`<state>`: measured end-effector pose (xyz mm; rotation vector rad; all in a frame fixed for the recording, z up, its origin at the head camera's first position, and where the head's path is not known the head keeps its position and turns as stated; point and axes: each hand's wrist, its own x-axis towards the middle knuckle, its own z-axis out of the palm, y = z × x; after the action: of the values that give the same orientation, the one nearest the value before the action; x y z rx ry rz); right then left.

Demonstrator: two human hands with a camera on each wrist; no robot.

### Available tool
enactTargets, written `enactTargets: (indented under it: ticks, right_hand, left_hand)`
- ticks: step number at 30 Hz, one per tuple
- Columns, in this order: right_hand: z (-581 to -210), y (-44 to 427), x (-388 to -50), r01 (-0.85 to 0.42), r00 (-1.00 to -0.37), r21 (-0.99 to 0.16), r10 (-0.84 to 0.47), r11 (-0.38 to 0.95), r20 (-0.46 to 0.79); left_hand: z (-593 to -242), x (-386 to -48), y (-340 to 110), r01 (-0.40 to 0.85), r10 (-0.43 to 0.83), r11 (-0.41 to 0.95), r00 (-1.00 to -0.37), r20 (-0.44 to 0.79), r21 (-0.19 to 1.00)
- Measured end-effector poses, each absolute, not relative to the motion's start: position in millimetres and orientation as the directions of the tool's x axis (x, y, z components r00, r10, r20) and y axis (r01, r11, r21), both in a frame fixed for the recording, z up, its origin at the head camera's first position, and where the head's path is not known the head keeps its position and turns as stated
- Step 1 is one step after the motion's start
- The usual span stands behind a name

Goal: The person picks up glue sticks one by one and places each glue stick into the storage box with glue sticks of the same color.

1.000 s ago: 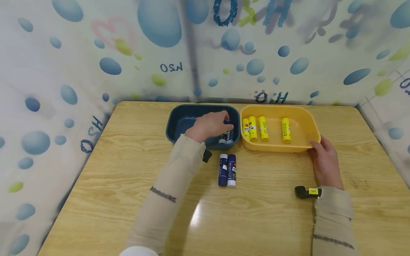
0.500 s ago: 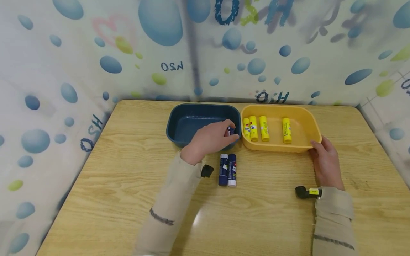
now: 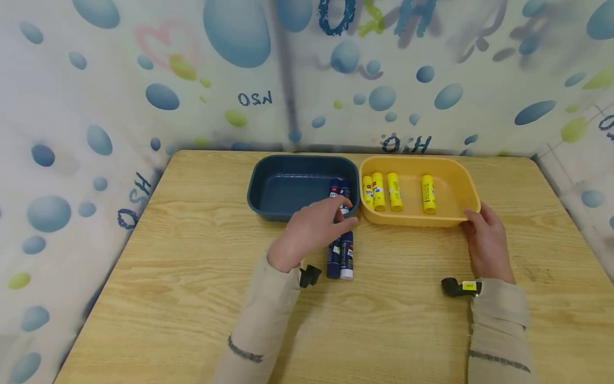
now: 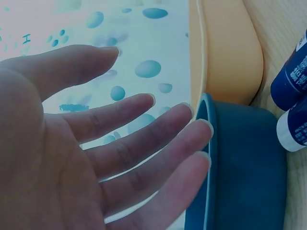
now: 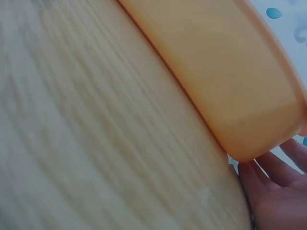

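Note:
My left hand (image 3: 309,230) hovers over the front rim of the dark blue tray (image 3: 283,188), fingers spread and holding nothing, as the left wrist view (image 4: 120,143) shows. Two dark blue glue sticks (image 3: 334,186) lie side by side at that tray's right end, partly hidden by the hand. Just in front, two more navy glue sticks (image 3: 347,261) lie on the table, their far ends partly covered. My right hand (image 3: 489,242) grips the front right corner of the yellow tray (image 3: 453,186), thumb at the rim and fingers against the outer wall. Several yellow glue sticks (image 3: 394,192) lie inside it.
Both trays stand side by side, touching, near the back edge of the wooden table (image 3: 192,256). A wall (image 3: 307,69) with printed blue drops rises right behind. Dark wrist cameras (image 3: 310,276) sit on both cuffs.
My left hand has drawn back toward the front, out of the blue tray, uncovering two navy glue sticks inside. My right hand and the yellow tray have stayed in place.

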<state>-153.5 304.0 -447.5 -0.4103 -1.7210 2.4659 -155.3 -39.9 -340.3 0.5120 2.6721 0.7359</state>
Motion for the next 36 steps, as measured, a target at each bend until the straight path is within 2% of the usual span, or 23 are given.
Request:
enactTargets:
  ticks: [16,21,28,36]
  right_hand:
    - [-446,303,-154,0.062,-0.959,-0.932,0.236,-0.358,-0.154]
    - [-445,303,-153,0.080,-0.957,-0.940,0.240,-0.332,-0.166]
    - [-444,303,-153,0.085,-0.958,-0.942,0.235,-0.324,-0.167]
    - [-444,302,-151,0.084,-0.957,-0.936,0.233,-0.342,-0.171]
  left_hand:
    - [-342,-142,-49,0.248,0.395,0.809,-0.901,-0.181,0.533]
    - [-345,-142,-50,0.274,0.394,0.842,-0.901,-0.183,0.466]
    - [-356,-143,-49,0.263,0.383,0.887,-0.879,-0.284,0.380]
    - [-368,-145,-44,0.242,0.328,0.932,-0.880,-0.344,0.271]
